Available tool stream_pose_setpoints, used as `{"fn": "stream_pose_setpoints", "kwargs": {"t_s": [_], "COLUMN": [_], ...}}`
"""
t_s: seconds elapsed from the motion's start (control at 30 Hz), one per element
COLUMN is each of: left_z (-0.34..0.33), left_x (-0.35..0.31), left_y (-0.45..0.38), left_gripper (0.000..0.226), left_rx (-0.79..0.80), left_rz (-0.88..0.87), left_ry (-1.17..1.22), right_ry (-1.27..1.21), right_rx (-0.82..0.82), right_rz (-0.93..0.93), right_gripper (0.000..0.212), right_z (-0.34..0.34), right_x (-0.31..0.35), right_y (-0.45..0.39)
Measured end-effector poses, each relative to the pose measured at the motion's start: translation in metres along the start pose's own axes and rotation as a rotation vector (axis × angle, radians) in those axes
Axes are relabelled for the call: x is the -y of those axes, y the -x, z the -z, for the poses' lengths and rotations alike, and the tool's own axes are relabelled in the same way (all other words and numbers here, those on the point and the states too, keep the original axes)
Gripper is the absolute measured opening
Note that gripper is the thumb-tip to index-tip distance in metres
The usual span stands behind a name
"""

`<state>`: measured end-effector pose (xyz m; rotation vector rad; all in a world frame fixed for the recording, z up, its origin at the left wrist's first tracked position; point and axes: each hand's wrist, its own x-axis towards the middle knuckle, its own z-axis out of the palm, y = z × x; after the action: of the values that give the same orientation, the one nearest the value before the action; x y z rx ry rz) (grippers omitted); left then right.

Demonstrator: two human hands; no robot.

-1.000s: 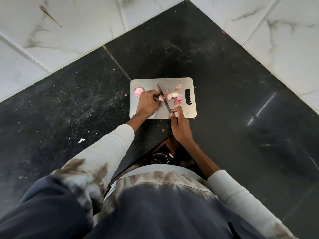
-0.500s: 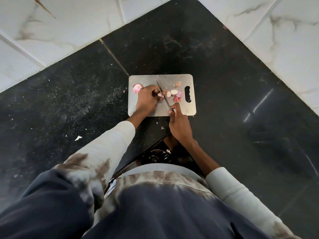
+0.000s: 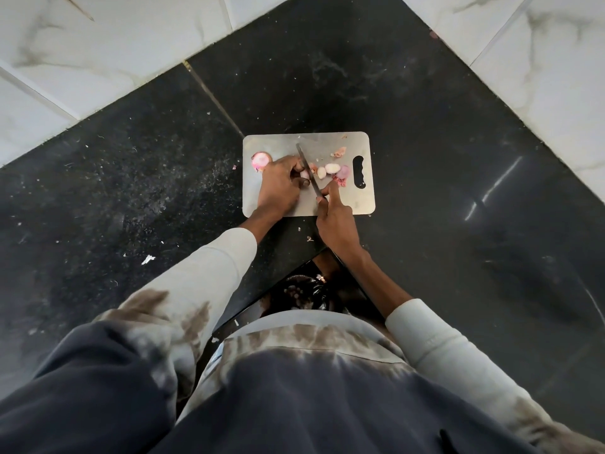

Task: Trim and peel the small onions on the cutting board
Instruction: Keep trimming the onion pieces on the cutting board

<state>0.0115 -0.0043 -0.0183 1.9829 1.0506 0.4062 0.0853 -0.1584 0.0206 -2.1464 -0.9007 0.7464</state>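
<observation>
A steel cutting board (image 3: 363, 201) lies on the black counter. My left hand (image 3: 278, 188) pinches a small onion (image 3: 305, 174) against the board. The knife (image 3: 307, 170) is gripped in my right hand (image 3: 334, 217), forefinger along its spine, and its blade rests across that onion, tip pointing away from me. Two pale peeled onions (image 3: 327, 169) lie just right of the blade, with a pink one (image 3: 343, 172) beside them. A cut pink onion piece (image 3: 261, 158) sits at the board's left end.
Pink skin scraps (image 3: 339, 152) lie near the board's handle slot (image 3: 359, 172). The black stone counter (image 3: 458, 158) meets white marble wall tiles (image 3: 98, 44) at the back on both sides. Small crumbs dot the counter at left (image 3: 148, 259).
The view has shifted slightly, so the board appears higher in the frame. Both hands keep the same hold, with the knife still across the small onion.
</observation>
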Motion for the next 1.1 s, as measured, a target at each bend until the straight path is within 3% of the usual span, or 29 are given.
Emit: {"fn": "stream_pose_setpoints", "kwargs": {"t_s": [0.13, 0.27, 0.47, 0.7, 0.9, 1.0, 1.1], "left_z": [0.001, -0.001, -0.004, -0.004, -0.003, -0.002, 0.001], "left_x": [-0.003, -0.004, 0.001, -0.003, 0.009, 0.009, 0.009], "left_y": [-0.001, 0.001, 0.007, 0.005, 0.006, 0.009, 0.007], "left_gripper": [0.03, 0.028, 0.035, 0.029, 0.027, 0.027, 0.028], "left_rx": [-0.025, -0.061, -0.034, -0.045, 0.048, 0.049, 0.041], "left_rz": [-0.008, -0.01, 0.015, 0.056, 0.113, 0.095, 0.089], "left_ry": [0.006, -0.011, 0.026, 0.013, 0.002, -0.012, -0.002], "right_ry": [-0.03, -0.01, 0.042, 0.364, 0.157, -0.041, -0.075], "right_rx": [-0.002, -0.024, -0.036, -0.036, -0.012, -0.068, -0.145], "right_rz": [-0.006, -0.011, -0.027, 0.02, -0.005, -0.012, -0.038], "right_gripper": [0.024, 0.011, 0.019, 0.014, 0.026, 0.028, 0.025], "right_z": [0.001, -0.012, -0.022, -0.006, 0.002, 0.017, 0.036], "right_x": [-0.006, -0.017, -0.019, -0.039, -0.042, -0.046, -0.048], "right_y": [0.003, 0.012, 0.015, 0.031, 0.027, 0.024, 0.011]}}
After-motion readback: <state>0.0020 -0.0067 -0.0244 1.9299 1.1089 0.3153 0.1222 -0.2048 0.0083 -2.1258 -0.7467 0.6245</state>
